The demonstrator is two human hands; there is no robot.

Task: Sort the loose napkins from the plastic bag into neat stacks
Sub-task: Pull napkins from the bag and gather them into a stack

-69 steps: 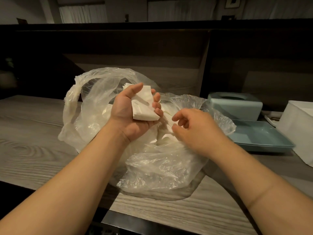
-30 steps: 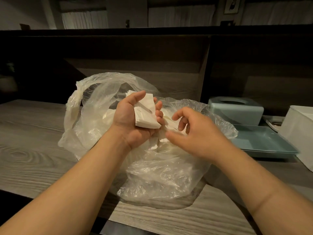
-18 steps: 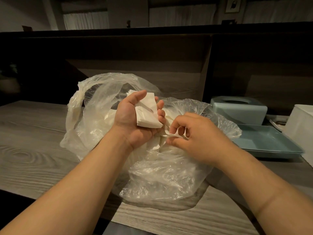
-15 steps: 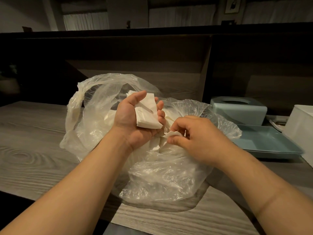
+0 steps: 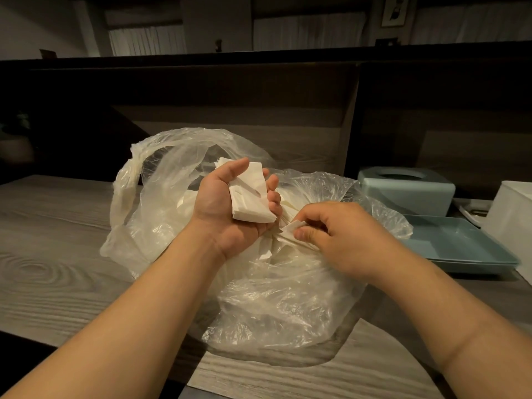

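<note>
My left hand [image 5: 227, 203] is palm up over the plastic bag [image 5: 259, 283], thumb and curled fingers holding a small stack of folded white napkins [image 5: 250, 197]. My right hand [image 5: 334, 234] sits just beside it, thumb and forefinger pinching the corner of a single napkin [image 5: 290, 227] at the bag's mouth. More loose napkins [image 5: 276, 249] lie inside the clear, crumpled bag, which rests on the grey wood-grain surface [image 5: 51, 254]; my forearms cover part of it. To the right stand a pale blue tissue box [image 5: 408, 188], a shallow blue tray [image 5: 460, 249] in front of it, and a white box [image 5: 512, 220] at the edge. A dark partition [image 5: 230, 93] rises behind. I can read no writing anywhere.
</note>
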